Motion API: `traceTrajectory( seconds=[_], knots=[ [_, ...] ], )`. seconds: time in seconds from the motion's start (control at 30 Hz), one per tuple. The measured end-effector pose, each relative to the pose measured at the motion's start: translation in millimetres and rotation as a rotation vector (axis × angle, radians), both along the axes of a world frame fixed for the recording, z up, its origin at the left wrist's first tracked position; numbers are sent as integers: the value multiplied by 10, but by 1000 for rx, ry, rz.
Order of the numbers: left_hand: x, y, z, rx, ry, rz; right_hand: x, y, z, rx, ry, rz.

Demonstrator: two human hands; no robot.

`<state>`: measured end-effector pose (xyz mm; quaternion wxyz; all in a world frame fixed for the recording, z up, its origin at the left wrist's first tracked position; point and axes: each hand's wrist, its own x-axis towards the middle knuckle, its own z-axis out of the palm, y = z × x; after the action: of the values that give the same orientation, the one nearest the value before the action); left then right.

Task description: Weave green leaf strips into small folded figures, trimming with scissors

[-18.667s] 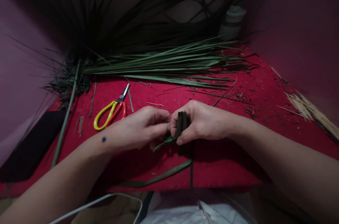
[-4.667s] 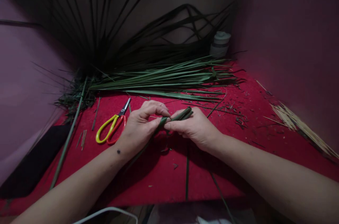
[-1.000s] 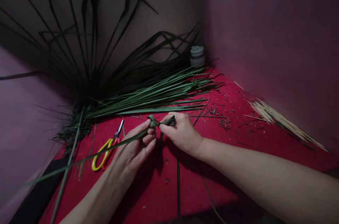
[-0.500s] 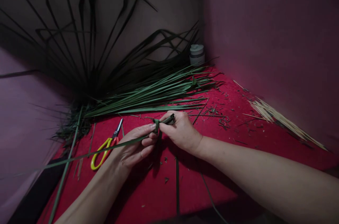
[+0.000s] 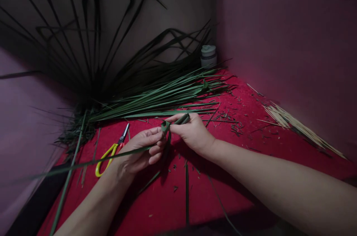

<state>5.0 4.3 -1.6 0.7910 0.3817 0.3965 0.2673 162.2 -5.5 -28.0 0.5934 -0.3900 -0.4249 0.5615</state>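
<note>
A folded green leaf strip (image 5: 165, 127) is pinched between both hands, just above the red cloth. My left hand (image 5: 145, 146) is closed on its left side, thumb against curled fingers. One long tail of the strip (image 5: 92, 162) runs out over my left wrist toward the lower left, and another hangs below the fingers. My right hand (image 5: 192, 130) pinches the right part, where a rolled leaf end (image 5: 184, 118) sticks out past the fingers. Yellow-handled scissors (image 5: 107, 158) lie left of my left forearm, partly hidden by it.
Long green leaves (image 5: 156, 96) lie in a bundle across the back of the red cloth (image 5: 223, 198). A lidded cup (image 5: 208, 56) stands in the far corner. Pale thin sticks (image 5: 304, 130) lie along the right wall. Leaf scraps (image 5: 223, 117) are scattered about.
My right hand has shifted slightly right, and more of the folded leaf strip shows between the hands. The rolled end has moved right with it. A hanging tail now swings lower left.
</note>
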Motion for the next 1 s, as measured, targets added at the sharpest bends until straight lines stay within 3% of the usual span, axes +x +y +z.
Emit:
traceTrajectory(
  seconds=[0.2, 0.37, 0.6, 0.7, 0.87, 1.0],
  knots=[
    [-24, 2, 32, 174, 141, -37, 11, 19, 7, -130, 149, 13],
    [-116, 26, 62, 135, 151, -67, 45, 3, 55, -286, 199, 20],
    [-243, 113, 5, 51, 111, -140, 66, 28, 64, -349, 271, 15],
    [-243, 126, 70, 210, 316, -80, 66, 33, 66, -340, 241, -2],
    [-162, 32, 269, 696, 584, 203, 50, -5, 81, -355, 203, 25],
    [8, -109, 252, 888, 661, 186, 14, -51, 87, -365, 218, 65]
  ],
)
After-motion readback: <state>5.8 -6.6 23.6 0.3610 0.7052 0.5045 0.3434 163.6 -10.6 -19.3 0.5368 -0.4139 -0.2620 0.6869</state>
